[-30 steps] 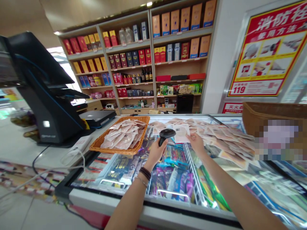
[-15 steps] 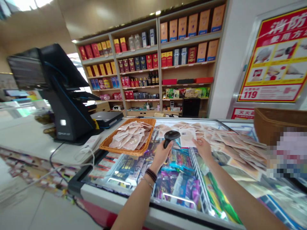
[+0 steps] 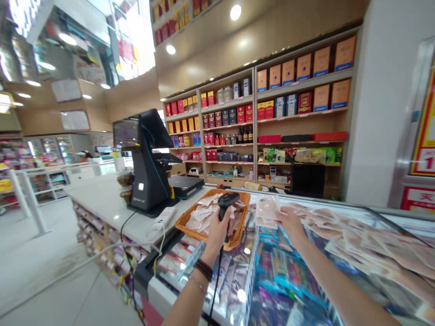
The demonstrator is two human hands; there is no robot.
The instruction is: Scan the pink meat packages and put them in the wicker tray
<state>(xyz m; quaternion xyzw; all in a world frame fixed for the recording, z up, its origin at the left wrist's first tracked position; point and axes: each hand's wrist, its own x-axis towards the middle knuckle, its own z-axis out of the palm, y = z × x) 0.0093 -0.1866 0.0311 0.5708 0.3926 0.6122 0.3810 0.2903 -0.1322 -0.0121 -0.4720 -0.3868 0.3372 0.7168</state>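
My left hand (image 3: 219, 226), with a beaded bracelet at the wrist, is closed round the handle of a black barcode scanner (image 3: 228, 199). Its head is over the orange wicker basket (image 3: 183, 222), which holds a heap of flat packets (image 3: 200, 216). A cord runs down from the scanner. My right hand (image 3: 291, 222) pinches the edge of a flat, pale clear-wrapped packet (image 3: 267, 210), held up just right of the basket. More such packets (image 3: 370, 246) lie spread over the freezer's glass top to the right of that hand.
Under the glass top are colourful ice-cream packs (image 3: 282, 267). A black checkout terminal (image 3: 149, 167) and a flat dark scale (image 3: 185, 185) stand on the white counter (image 3: 98, 192) at left. Shelves of boxed bottles (image 3: 227, 118) line the back wall.
The view has swung left and up. My left hand has moved the scanner left over the basket, away from the packet. The packet's barcode side no longer faces me; its clear side does.
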